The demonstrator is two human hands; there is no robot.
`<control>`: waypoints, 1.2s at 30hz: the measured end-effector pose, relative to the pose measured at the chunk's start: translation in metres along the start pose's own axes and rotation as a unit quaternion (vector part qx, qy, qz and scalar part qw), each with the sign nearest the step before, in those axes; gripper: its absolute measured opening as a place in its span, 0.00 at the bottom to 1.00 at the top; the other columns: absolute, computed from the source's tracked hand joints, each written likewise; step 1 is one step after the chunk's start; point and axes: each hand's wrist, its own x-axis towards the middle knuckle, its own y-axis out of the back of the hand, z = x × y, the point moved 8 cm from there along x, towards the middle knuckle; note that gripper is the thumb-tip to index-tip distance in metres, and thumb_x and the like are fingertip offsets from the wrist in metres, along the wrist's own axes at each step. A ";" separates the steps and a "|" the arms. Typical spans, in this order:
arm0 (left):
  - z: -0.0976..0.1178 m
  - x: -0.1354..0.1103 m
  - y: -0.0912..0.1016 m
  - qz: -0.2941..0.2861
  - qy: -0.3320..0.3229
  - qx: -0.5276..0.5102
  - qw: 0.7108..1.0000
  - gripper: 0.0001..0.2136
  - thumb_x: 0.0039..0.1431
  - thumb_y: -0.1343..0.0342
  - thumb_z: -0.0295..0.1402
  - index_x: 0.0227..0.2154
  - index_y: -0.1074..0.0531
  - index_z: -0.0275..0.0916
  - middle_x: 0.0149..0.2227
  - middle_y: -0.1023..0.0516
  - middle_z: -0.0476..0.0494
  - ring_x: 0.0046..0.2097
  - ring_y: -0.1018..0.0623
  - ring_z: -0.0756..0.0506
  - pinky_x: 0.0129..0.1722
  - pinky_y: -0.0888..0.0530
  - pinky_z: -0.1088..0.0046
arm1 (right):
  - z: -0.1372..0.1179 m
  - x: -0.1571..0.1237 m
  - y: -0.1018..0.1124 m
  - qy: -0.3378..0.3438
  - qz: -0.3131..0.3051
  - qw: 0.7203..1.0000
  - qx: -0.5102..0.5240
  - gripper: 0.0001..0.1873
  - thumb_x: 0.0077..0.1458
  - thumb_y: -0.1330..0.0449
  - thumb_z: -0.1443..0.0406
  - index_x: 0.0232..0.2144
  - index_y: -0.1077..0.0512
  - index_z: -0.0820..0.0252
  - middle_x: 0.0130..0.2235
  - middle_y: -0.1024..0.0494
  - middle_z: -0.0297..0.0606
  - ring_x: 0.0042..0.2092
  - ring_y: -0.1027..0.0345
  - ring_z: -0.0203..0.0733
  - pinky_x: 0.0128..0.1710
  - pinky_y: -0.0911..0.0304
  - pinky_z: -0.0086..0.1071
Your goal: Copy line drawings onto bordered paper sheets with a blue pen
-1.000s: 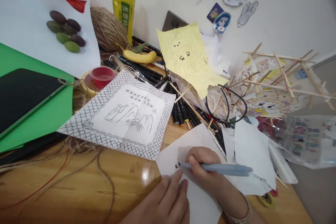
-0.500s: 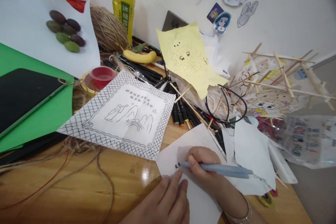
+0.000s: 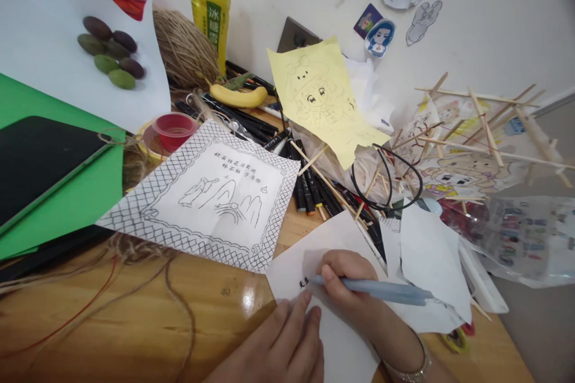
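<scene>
A blue-grey pen (image 3: 386,291) slants across my right hand (image 3: 344,278), whose fingers are closed around it. Its tip rests on a white sheet of paper (image 3: 344,344), beside a few small black characters. My left hand (image 3: 287,335) lies flat on the same sheet with fingers stretched out, just below the writing. Up and to the left lies a paper drawing (image 3: 215,203) with a cross-hatched border, mountains, a bridge and handwritten characters. Part of the white sheet is hidden under both hands.
Behind are several markers (image 3: 309,185), a yellow sketch sheet (image 3: 314,96), a banana (image 3: 239,96), a yellow bottle (image 3: 210,6) and a twine ball (image 3: 184,51). Red tape (image 3: 174,131) and a black tablet (image 3: 49,161) lie left. Wooden stick frames (image 3: 485,131) and paper scraps (image 3: 433,257) stand right.
Both hands stay in nearly the same place. The pen's rear end has shifted very slightly; a small stroke may have been added to the characters, but I cannot tell.
</scene>
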 end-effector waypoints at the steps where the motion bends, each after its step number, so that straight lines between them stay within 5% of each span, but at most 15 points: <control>1: 0.000 0.000 0.000 0.002 -0.001 0.001 1.000 0.07 0.64 0.52 0.30 0.39 0.28 0.38 0.46 0.22 0.44 0.49 0.26 0.42 0.48 0.38 0.63 | 0.000 0.000 -0.001 -0.003 -0.004 1.000 -0.002 0.16 0.56 0.51 0.67 0.17 0.39 0.57 0.18 0.34 0.31 0.20 0.40 0.35 0.21 0.43 0.27; 36: 0.000 0.000 0.000 0.017 0.012 0.000 1.000 0.08 0.64 0.51 0.29 0.38 0.26 0.40 0.45 0.21 0.45 0.48 0.25 0.43 0.48 0.38 0.63 | 0.002 0.001 0.000 -0.003 0.001 1.000 0.008 0.16 0.56 0.52 0.68 0.17 0.40 0.57 0.18 0.35 0.31 0.21 0.40 0.34 0.22 0.44 0.27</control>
